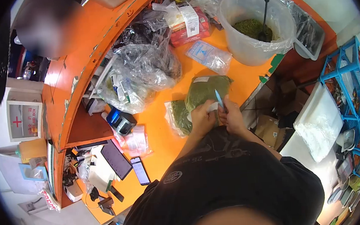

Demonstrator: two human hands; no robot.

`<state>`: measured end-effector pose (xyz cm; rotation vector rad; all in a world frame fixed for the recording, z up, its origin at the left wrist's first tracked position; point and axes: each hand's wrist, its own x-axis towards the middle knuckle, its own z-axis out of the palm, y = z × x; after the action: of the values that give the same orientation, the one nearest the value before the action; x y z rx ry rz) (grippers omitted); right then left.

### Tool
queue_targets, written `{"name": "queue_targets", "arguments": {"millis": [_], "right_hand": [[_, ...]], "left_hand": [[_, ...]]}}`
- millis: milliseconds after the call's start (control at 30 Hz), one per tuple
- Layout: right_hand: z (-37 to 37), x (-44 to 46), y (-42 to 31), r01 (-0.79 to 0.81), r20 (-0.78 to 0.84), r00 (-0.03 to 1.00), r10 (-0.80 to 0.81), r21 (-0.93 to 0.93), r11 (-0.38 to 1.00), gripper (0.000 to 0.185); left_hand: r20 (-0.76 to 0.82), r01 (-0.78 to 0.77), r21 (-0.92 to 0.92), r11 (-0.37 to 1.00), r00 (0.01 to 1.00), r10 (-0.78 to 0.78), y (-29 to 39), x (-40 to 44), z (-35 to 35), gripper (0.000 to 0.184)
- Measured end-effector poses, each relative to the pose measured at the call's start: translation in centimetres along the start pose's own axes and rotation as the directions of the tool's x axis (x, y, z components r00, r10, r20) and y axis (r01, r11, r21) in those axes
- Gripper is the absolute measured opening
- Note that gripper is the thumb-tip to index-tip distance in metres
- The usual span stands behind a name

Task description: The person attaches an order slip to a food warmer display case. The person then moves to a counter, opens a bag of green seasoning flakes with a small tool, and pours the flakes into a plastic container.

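Two clear bags of green material lie on the orange counter. The larger green bag (199, 91) has a white label at its top, and the smaller green bag (180, 112) lies to its left, partly beside it. My left hand (203, 118) is closed at the lower edge of the larger bag, with a small white piece (212, 106) pinched in its fingers. My right hand (231, 115) is wrapped round a light-blue pen-like tool (219, 96), whose tip points up and away over the bag. The two hands are close together.
A large translucent bucket (238, 47) with green contents and a black-handled scoop stands at the back right. Crumpled plastic bags (150, 63), a red box (190, 34), a flat clear packet (209, 56) and a phone (140, 171) are on the counter. Blue racks (348, 78) stand right.
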<state>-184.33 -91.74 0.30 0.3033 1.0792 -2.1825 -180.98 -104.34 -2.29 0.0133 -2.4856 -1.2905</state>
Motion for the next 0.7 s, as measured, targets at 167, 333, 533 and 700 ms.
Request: {"name": "queue_targets", "arguments": {"millis": [167, 333, 533, 700], "right_hand": [[-0.4, 0.4, -1.7, -0.090, 0.120, 0.986, 0.117, -0.210, 0.973, 0.041], [-0.4, 1.3, -2.5, 0.208, 0.217, 0.970, -0.107, -0.523, 0.826, 0.030], [0.4, 1.6, -4.2, 0.147, 0.212, 0.977, -0.036, -0.534, 0.832, 0.031], [1.0, 2.0, -3.2, -0.071, 0.035, 0.996, 0.079, -0.194, 0.979, 0.037]], "left_hand": [[0.019, 0.104, 0.022, 0.994, 0.994, -0.104, 1.2, 0.4, -1.8, 0.019], [0.024, -0.207, 0.137, 0.969, 0.978, 0.206, 4.1, 3.1, -4.6, 0.020], [0.043, 0.007, 0.007, 1.000, 0.999, -0.008, 4.7, 2.8, -3.0, 0.023], [0.042, -0.100, 0.112, 0.989, 0.994, 0.096, 3.2, 2.9, -2.2, 0.012]]}}
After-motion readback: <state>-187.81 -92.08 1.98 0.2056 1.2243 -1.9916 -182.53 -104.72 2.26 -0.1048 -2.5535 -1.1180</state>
